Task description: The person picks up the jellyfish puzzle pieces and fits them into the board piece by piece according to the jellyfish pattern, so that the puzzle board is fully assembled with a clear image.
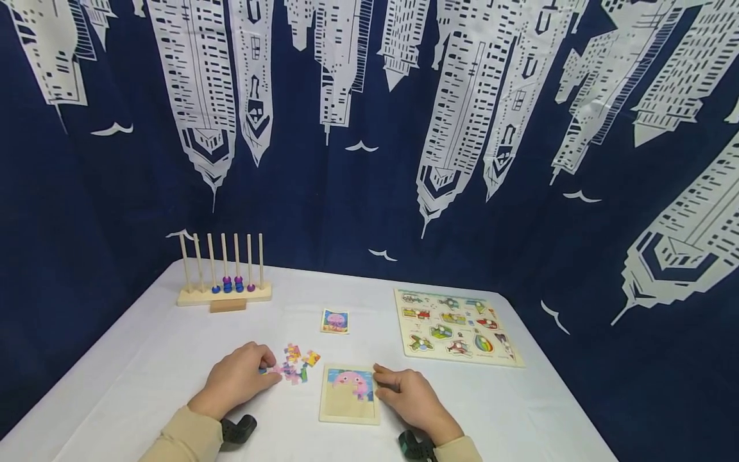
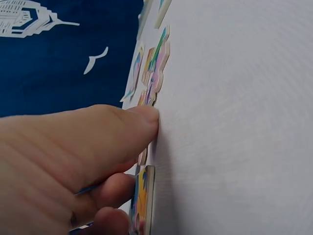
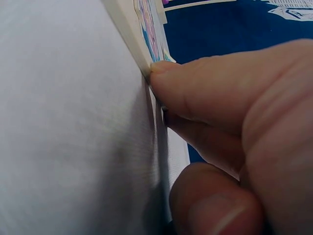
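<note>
Beside the loose jigsaw pieces (image 1: pixel 292 373), my left hand (image 1: pixel 239 377) has its thumb and index finger about a pinkish piece (image 1: pixel 277 369). Its curled fingers partly hide another piece (image 2: pixel 142 196) in the left wrist view. A shallow wooden puzzle board (image 1: pixel 348 412) lies flat between my hands. Its upper part holds joined pieces with a pink cartoon face on blue; bare wood shows below. My right hand (image 1: pixel 412 396) holds the board by its right edge, index finger near the upper corner. In the right wrist view the thumb (image 3: pixel 195 85) touches that edge.
A small picture card (image 1: pixel 335 321) with a pink figure lies beyond the pieces. At the back left stands a wooden peg rack (image 1: pixel 225 296) with blue and purple beads, a wooden block (image 1: pixel 228 306) before it. A vehicle puzzle board (image 1: pixel 458 327) lies at the back right.
</note>
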Available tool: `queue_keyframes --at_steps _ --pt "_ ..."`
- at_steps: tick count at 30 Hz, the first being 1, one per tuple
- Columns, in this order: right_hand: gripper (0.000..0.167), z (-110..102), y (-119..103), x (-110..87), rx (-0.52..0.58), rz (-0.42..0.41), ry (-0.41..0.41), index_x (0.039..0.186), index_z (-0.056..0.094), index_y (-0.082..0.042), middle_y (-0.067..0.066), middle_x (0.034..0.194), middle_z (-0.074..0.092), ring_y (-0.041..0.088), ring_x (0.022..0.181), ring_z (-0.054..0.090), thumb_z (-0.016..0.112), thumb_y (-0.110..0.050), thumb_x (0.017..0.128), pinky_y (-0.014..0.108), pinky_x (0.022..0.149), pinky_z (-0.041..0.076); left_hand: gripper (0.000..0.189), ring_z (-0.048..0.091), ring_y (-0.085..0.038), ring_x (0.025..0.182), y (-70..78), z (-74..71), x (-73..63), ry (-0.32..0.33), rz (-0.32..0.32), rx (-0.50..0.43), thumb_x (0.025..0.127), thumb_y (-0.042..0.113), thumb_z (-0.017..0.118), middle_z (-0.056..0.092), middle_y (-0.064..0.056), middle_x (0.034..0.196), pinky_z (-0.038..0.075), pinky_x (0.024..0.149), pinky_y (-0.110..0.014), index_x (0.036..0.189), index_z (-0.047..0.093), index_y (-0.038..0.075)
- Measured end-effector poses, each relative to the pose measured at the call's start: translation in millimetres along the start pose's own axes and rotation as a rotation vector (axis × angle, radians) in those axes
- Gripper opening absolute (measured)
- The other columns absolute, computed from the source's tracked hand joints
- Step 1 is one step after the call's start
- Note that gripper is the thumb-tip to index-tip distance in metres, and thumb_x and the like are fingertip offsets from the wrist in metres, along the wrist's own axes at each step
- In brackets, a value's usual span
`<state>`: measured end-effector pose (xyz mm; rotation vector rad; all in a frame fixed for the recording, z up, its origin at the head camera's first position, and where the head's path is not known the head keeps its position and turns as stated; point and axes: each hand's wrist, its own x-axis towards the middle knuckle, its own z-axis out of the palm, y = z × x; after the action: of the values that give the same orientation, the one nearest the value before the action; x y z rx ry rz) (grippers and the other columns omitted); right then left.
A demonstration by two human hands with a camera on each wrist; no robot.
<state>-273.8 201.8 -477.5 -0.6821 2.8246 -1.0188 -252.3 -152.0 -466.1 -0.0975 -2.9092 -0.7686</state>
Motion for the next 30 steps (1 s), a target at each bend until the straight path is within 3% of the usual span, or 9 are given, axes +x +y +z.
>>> queue_keyframes --at_steps 8,17,30 --pt "0.035 -0.6 0.3 -1.3 -0.005 -0.006 0.007 0.126 0.073 -0.009 0.000 0.140 0.065 0.029 0.132 0.060 0.075 -0.023 0.094 0.052 0.108 0.046 0.020 0.055 -0.012 0.077 2.9 -0.9 1.1 -0.019 0.006 0.013 0.081 0.023 0.085 0.061 0.004 0.089 0.049 0.067 -0.037 0.096 0.073 0.017" --pt "0.035 -1.5 -1.7 -1.4 -0.001 -0.011 0.005 0.126 0.073 -0.007 0.000 0.139 0.066 0.030 0.133 0.059 0.075 -0.022 0.094 0.053 0.108 0.045 0.026 0.054 -0.013 0.070 0.0 -1.0 -0.4 0.028 -0.012 0.052 0.080 0.033 0.087 0.059 0.003 0.086 0.046 0.060 -0.035 0.090 0.071 0.016" --pt "0.036 -1.3 0.5 -2.1 0.006 0.002 -0.004 0.125 0.074 -0.010 -0.001 0.139 0.066 0.030 0.133 0.059 0.076 -0.025 0.093 0.054 0.109 0.044 0.023 0.058 -0.010 0.074 -0.2 3.0 4.0 0.042 -0.011 0.005 0.080 0.019 0.084 0.066 0.008 0.086 0.048 0.063 -0.037 0.098 0.069 0.017"
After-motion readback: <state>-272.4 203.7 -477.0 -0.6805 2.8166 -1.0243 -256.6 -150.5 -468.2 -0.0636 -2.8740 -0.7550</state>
